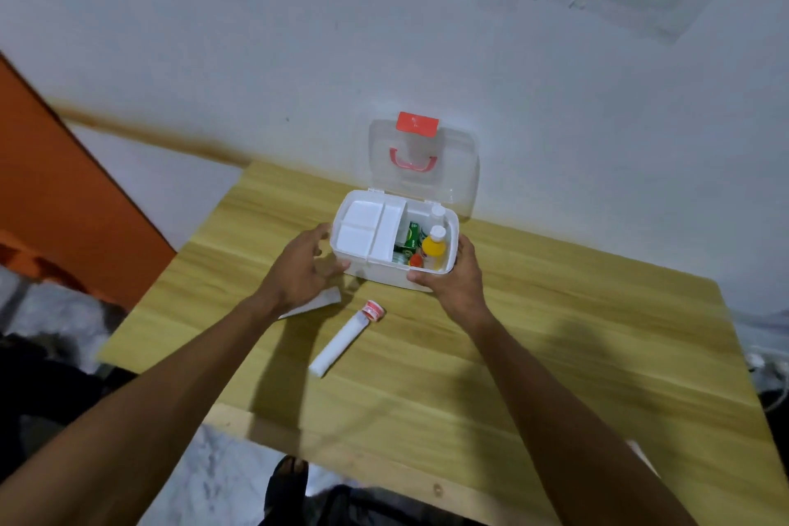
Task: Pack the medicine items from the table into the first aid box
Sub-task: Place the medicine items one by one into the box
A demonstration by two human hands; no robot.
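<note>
The white first aid box [380, 271] stands open at the table's far side, its clear lid [422, 184] with a red latch leaning against the wall. A white divided tray [367, 231] fills its left half. The right half holds a yellow bottle [434, 249], a white bottle [437, 212], a green packet [411, 236] and a small red-capped item [416, 260]. My left hand [305, 265] touches the box's left front corner, fingers curled around it. My right hand [459, 275] grips the box's right front corner. A white tube [341, 340] with a red-and-white cap lies on the table before the box.
A flat white packet [318, 303] lies partly under my left wrist. The wooden table [555, 354] meets a white wall at the back. An orange panel [64, 201] stands to the left. A foot in a dark sandal [286, 478] shows below the near edge.
</note>
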